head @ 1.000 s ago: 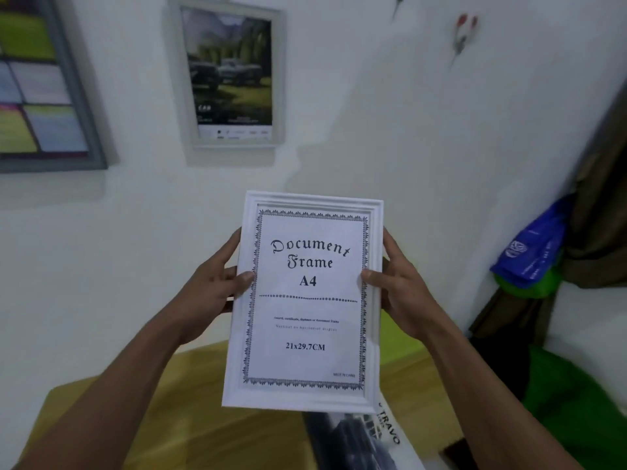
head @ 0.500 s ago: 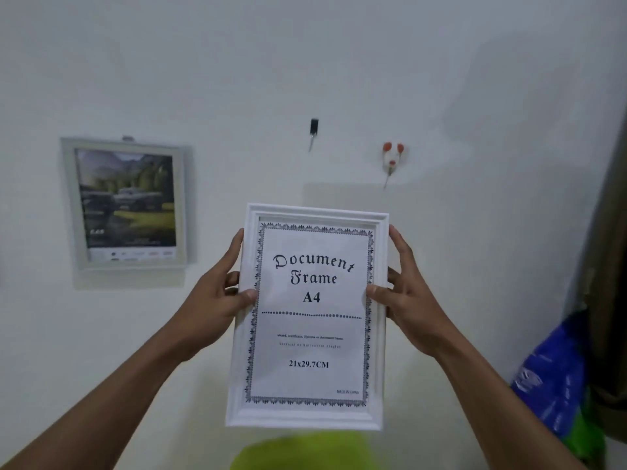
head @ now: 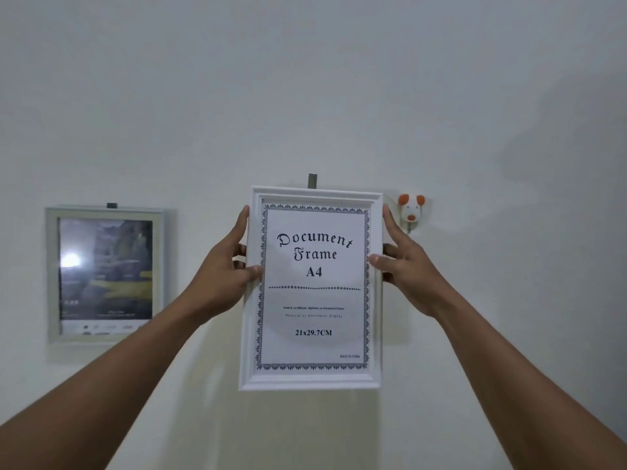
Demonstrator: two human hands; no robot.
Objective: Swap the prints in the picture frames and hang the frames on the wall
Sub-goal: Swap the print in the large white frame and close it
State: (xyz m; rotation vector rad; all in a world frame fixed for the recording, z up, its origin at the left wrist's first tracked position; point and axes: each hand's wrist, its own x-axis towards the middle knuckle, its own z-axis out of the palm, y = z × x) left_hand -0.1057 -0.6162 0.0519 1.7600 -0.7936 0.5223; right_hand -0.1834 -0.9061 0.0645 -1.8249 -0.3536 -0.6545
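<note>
A plain white painted wall [head: 305, 79] fills the head view, and the whole job is happening against it. A white moulded picture frame [head: 310, 379] is held upright and face-out in front of the wall, its top edge just under a small grey wall hook [head: 312, 180]. That looks deliberate, so the hanger on its back can be dropped over the hook. Behind its glass is the printed stock sheet reading "Document Frame A4" [head: 314, 290]. The left hand [head: 224, 269] grips the left side rail and the right hand [head: 405, 266] grips the right one. Each has its thumb across the front and its fingers curled behind, level with each other, which I judge keeps the frame square while it is steered. To the left, a grey-bordered frame with a landscape print [head: 105, 274] hangs from its own hook. A white animal-faced peg with orange ears [head: 411, 209] sits just beside the held frame's upper right corner. Whether the frame touches the wall I cannot tell.
</note>
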